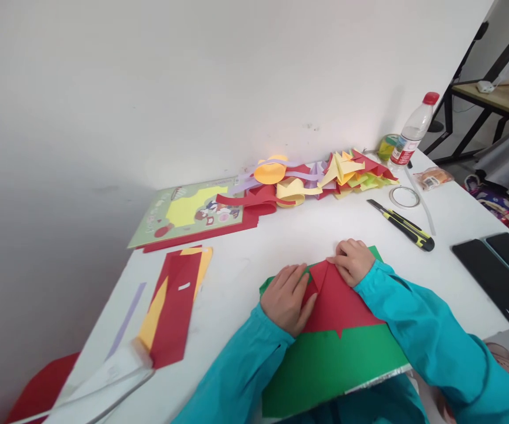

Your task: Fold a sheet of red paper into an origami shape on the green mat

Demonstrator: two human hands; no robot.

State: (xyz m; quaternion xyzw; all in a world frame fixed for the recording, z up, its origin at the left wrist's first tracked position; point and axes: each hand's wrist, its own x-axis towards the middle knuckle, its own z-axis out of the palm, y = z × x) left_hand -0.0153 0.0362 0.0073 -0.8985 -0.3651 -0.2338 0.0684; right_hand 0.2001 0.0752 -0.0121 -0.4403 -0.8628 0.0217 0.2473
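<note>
A folded red paper lies on a green sheet at the near edge of the white table. My left hand rests flat on the red paper's left side, fingers stretched out. My right hand presses down on the paper's upper point with its fingers curled together. Both arms wear teal sleeves.
A yellow-black utility knife, a tape ring, a plastic bottle and two dark phones lie to the right. A heap of folded coloured papers and a picture book sit by the wall. Red and yellow paper strips lie left.
</note>
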